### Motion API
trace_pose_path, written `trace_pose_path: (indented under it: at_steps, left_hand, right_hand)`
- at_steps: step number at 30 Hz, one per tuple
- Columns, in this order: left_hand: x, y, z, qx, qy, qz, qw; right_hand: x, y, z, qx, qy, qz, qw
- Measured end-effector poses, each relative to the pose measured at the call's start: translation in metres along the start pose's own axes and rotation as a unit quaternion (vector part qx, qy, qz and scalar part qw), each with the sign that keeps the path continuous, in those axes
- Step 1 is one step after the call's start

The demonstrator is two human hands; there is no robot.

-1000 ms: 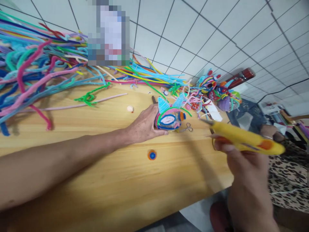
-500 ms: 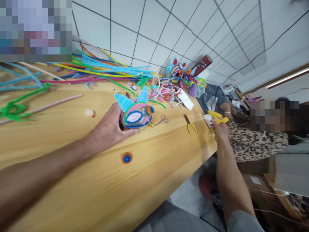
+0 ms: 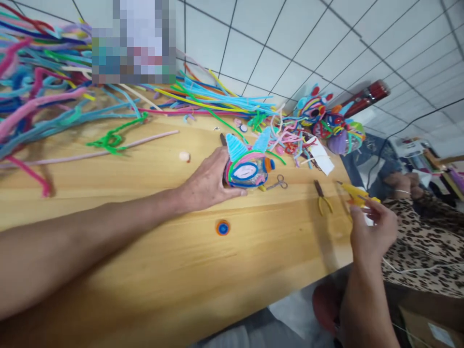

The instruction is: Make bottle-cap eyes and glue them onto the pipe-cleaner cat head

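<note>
My left hand [image 3: 206, 181] is wrapped around the back of a clear plastic bottle [image 3: 248, 174] lying on its side. Pipe cleaners decorate it: two light-blue ears, a pink-and-green arch, and a blue-rimmed oval eye. An orange-and-blue piece covers its neck end. In my right hand [image 3: 373, 227], near the table's right edge, is a yellow glue gun [image 3: 357, 193] with its nozzle toward the table. Below the bottle lies a round coil of orange and blue pipe cleaner [image 3: 223, 227]. Small scissors [image 3: 279, 183] rest beside the bottle, partly hidden by it.
Yellow-handled pliers [image 3: 321, 197] lie between the bottle and the glue gun. Loose pipe cleaners [image 3: 224, 99] line the wall, near finished colourful figures [image 3: 311, 108] and a red thermos [image 3: 369, 96]. A person in leopard-print clothing [image 3: 427, 227] sits at the right.
The view has swung left, so the table's things appear farther right. My right hand has turned the glue gun, bringing its nozzle round to the left. My left hand keeps its hold on the bottle.
</note>
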State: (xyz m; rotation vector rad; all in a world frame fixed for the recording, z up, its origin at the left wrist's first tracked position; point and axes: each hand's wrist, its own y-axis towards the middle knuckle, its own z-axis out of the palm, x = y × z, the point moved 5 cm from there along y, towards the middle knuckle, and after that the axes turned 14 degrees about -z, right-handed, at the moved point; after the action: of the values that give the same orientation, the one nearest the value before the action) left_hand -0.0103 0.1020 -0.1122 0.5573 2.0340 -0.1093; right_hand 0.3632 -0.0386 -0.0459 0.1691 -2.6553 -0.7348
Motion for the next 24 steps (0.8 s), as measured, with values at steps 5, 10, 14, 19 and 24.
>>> trace_pose_path:
  at_steps: [5,10,14,19,24]
  left_hand:
    - [-0.004,-0.001,-0.002,0.012,-0.014,0.0,1.0]
    - [-0.004,0.0,-0.001,0.012,-0.03,0.002,0.999]
    - [0.002,0.003,0.002,-0.003,-0.033,0.018,0.999]
    - [0.003,0.004,0.004,-0.006,-0.02,0.009,1.0]
    - [0.003,0.004,0.005,-0.019,-0.013,0.019,1.0]
  right_hand:
    - [0.099,-0.005,0.043,0.099,0.024,-0.142,0.985]
    - [0.19,-0.005,0.093,0.219,0.09,-0.286,0.928]
    - [0.214,-0.006,0.116,0.244,0.086,-0.317,0.913]
    - [0.218,-0.009,0.13,0.249,0.049,-0.334,0.908]
    - [0.222,-0.012,0.136,0.25,0.04,-0.337,0.907]
